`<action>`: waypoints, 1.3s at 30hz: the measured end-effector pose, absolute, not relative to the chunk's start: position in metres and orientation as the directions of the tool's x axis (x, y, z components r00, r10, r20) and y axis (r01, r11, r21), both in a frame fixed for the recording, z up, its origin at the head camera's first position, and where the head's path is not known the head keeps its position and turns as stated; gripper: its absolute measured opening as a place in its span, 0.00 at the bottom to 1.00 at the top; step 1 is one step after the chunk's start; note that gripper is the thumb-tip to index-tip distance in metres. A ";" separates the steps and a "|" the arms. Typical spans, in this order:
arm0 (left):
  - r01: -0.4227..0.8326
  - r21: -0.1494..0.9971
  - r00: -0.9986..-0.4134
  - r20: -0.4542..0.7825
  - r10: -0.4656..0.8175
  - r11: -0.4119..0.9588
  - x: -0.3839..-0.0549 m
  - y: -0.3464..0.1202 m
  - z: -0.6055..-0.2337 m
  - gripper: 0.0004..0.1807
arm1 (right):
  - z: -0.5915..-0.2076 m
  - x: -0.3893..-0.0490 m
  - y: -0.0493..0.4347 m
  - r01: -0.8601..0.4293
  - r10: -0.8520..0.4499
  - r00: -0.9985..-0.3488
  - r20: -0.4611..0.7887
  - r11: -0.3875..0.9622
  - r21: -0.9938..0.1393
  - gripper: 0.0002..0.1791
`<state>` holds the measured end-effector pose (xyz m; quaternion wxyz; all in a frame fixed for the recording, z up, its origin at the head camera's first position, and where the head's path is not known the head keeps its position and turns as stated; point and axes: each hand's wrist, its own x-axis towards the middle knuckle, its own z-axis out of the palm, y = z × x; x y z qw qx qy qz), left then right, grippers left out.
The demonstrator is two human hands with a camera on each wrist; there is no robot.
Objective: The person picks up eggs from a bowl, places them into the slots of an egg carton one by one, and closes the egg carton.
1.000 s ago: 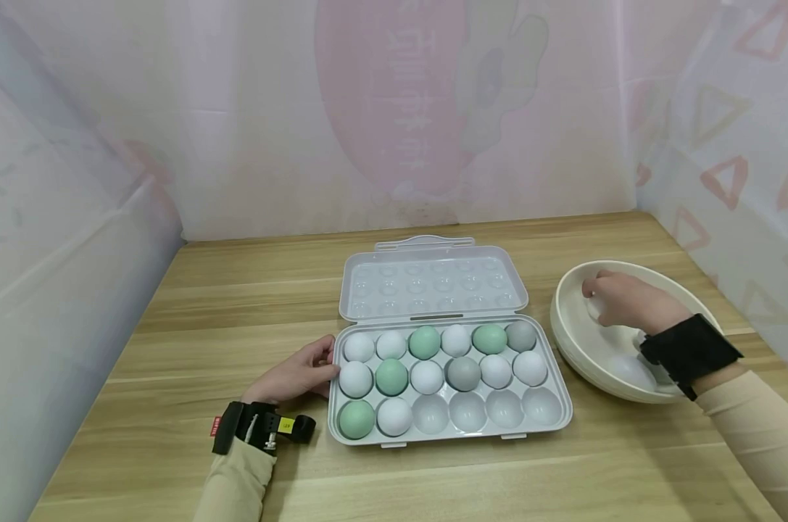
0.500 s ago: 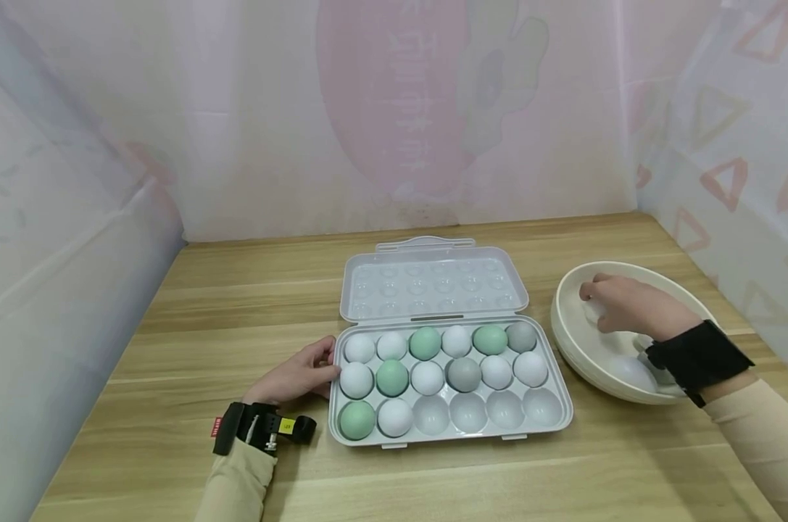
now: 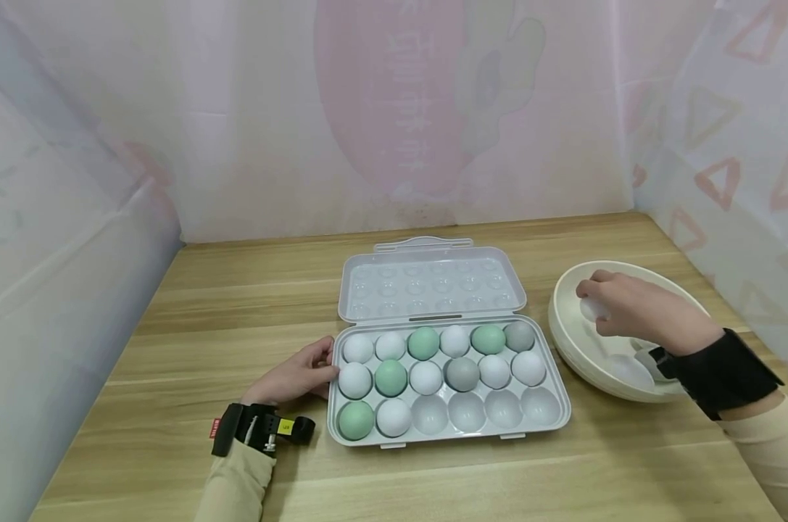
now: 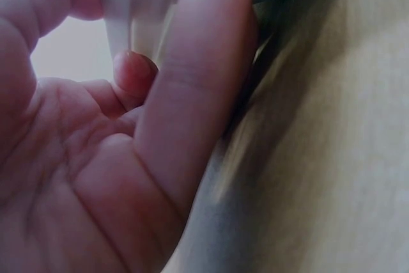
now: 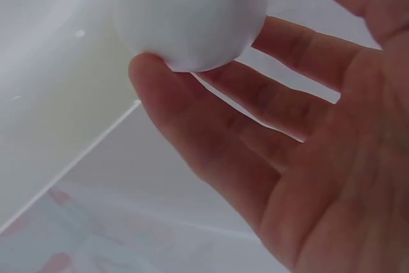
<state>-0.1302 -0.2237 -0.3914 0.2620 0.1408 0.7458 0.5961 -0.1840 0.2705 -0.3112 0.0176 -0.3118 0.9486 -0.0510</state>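
In the head view my right hand (image 3: 641, 308) is over the white bowl (image 3: 566, 348) and pinches a white egg (image 5: 192, 17) between thumb and fingers. Several more eggs lie in the bowl, partly hidden by the hand and wristband. My left hand (image 3: 292, 375) grips the left edge of an open egg box (image 3: 449, 433), thumb and fingers at its side wall. White, green and grey eggs fill the box's two back rows. In the front row a green egg (image 3: 356, 420) and a white egg (image 3: 394, 417) occupy the two left cups; the other cups there are bare.
The box's clear dimpled lid (image 3: 433, 283) lies folded back behind it. Everything stands on a wooden table (image 3: 237, 290). Printed cloth walls (image 3: 256, 145) enclose its back and both sides.
My right hand has risen slightly inside the bowl with the white egg, and its wrist has shifted to the right. The left hand and egg box have stayed in place.
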 end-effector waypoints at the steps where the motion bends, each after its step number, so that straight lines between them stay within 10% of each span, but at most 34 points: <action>1: -0.100 0.962 -0.824 -0.223 0.521 0.254 -0.130 -0.224 -0.391 0.06 | -0.309 -0.182 0.268 -0.596 -0.598 -0.802 0.011 0.797 -0.102 0.21; 28: -0.081 0.956 -0.825 -0.222 0.519 0.281 -0.131 -0.224 -0.392 0.06 | -0.282 -0.126 0.199 -0.700 -0.683 -0.712 0.162 0.710 -0.081 0.22; 39: -0.086 0.957 -0.824 -0.224 0.520 0.275 -0.131 -0.224 -0.390 0.06 | -0.291 -0.112 0.168 -0.805 -0.785 -0.570 0.241 0.593 0.027 0.23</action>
